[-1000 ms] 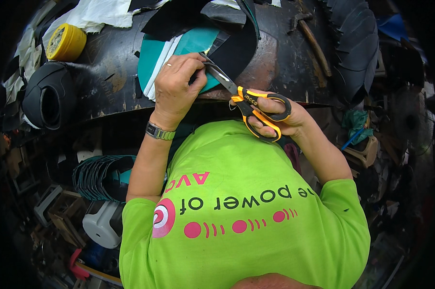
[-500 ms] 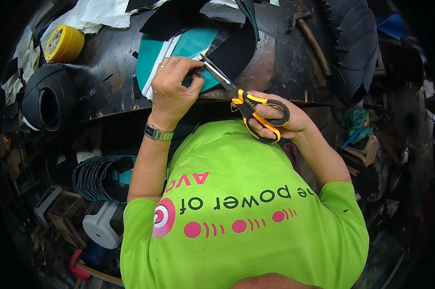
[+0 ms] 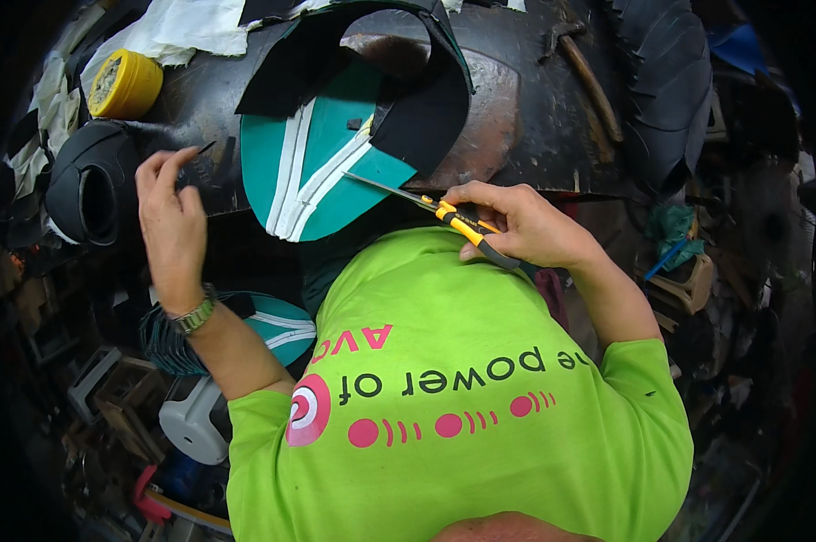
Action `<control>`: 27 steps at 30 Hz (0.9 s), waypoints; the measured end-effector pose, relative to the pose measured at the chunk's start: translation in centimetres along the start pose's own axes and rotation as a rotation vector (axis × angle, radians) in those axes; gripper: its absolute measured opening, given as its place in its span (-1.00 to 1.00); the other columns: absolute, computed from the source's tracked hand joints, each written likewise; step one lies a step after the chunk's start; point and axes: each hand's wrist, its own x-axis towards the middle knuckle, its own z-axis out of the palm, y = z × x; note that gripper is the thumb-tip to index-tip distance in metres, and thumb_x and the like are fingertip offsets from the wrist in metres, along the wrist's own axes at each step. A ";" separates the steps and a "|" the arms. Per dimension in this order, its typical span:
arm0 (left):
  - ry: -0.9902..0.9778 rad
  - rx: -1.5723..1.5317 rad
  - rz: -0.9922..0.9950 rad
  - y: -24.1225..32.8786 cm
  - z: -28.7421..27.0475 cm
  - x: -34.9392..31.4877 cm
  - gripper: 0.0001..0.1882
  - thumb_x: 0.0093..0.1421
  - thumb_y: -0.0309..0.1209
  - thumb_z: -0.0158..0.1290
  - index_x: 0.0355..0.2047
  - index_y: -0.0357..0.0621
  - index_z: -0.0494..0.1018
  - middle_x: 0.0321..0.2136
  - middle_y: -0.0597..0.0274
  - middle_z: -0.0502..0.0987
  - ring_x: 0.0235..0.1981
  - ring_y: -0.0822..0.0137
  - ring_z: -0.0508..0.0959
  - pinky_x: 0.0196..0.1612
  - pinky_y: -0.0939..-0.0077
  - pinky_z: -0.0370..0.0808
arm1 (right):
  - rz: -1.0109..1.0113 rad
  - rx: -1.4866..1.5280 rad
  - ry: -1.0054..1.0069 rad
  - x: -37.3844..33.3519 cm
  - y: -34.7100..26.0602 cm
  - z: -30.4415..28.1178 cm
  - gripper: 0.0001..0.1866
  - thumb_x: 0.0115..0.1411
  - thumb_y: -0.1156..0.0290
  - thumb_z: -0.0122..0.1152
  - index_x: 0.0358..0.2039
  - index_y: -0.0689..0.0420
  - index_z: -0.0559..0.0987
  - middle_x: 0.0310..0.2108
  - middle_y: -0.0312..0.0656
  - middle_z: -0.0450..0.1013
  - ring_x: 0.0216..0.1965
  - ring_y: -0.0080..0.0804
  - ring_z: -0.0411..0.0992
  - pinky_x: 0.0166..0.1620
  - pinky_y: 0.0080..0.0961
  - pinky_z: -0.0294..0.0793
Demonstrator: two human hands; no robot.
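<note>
2 white bands [image 3: 317,188] line the green piece [image 3: 358,194], upper centre of the frame. Right hand [image 3: 539,226]: holding scissors [image 3: 448,213]. Left hand [image 3: 173,221], left of the piece: thumb and fingers parted. Clean cutting likely wants the piece steadied, scissors clear of the bands.

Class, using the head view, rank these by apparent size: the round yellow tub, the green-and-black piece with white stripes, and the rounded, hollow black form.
1. Green-and-black piece, clearly largest
2. Hollow black form
3. Yellow tub, smallest
</note>
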 end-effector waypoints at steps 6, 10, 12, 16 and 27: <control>0.007 -0.281 0.192 3.0 -2.9 2.7 -0.46 0.16 -0.28 0.33 0.14 -0.16 0.54 0.10 0.01 0.51 0.05 0.05 0.60 0.07 0.23 0.55 | -0.029 -0.022 0.059 0.0 0.1 0.3 -0.36 -0.02 0.45 0.57 0.12 0.13 0.56 -0.23 -0.07 0.63 -0.29 -0.22 0.57 -0.17 -0.40 0.51; 0.060 -0.045 0.743 7.3 0.4 10.1 -0.36 0.11 -0.22 0.39 0.19 -0.11 0.51 -0.13 0.07 0.62 -0.25 0.32 0.65 -0.34 0.47 0.53 | -0.073 -0.121 0.108 -0.3 -0.2 0.2 -0.31 -0.06 0.45 0.62 0.15 0.14 0.57 -0.24 -0.20 0.61 -0.33 -0.50 0.47 -0.19 -0.50 0.48; -0.523 -0.207 0.334 7.7 2.8 12.8 -0.43 0.09 -0.41 0.27 0.14 -0.18 0.45 -0.01 -0.04 0.49 0.05 -0.04 0.50 0.11 0.21 0.46 | -0.075 -0.150 0.152 -0.9 -0.6 -0.1 -0.32 -0.05 0.47 0.59 0.15 0.13 0.57 -0.24 -0.16 0.61 -0.32 -0.42 0.51 -0.18 -0.47 0.49; -0.283 -0.277 0.438 7.1 5.5 14.9 -0.50 0.28 -0.28 0.23 0.21 -0.07 0.48 -0.30 0.21 0.62 -0.42 0.45 0.52 -0.34 0.55 0.47 | -0.024 0.172 0.283 -3.3 -1.6 -1.0 -0.37 0.03 0.49 0.54 0.16 0.15 0.55 -0.36 -0.21 0.53 -0.35 -0.57 0.51 -0.25 -0.52 0.47; -0.004 -0.355 0.505 11.3 5.0 -2.3 -0.24 0.00 -0.22 0.47 0.23 0.10 0.45 -0.36 0.33 0.51 -0.30 0.42 0.51 -0.15 0.39 0.44 | 0.268 1.096 0.237 -4.1 0.6 0.3 -0.54 0.28 0.42 0.35 0.12 0.28 0.43 -0.53 -0.30 0.43 -0.67 -0.65 0.38 -0.54 -0.73 0.36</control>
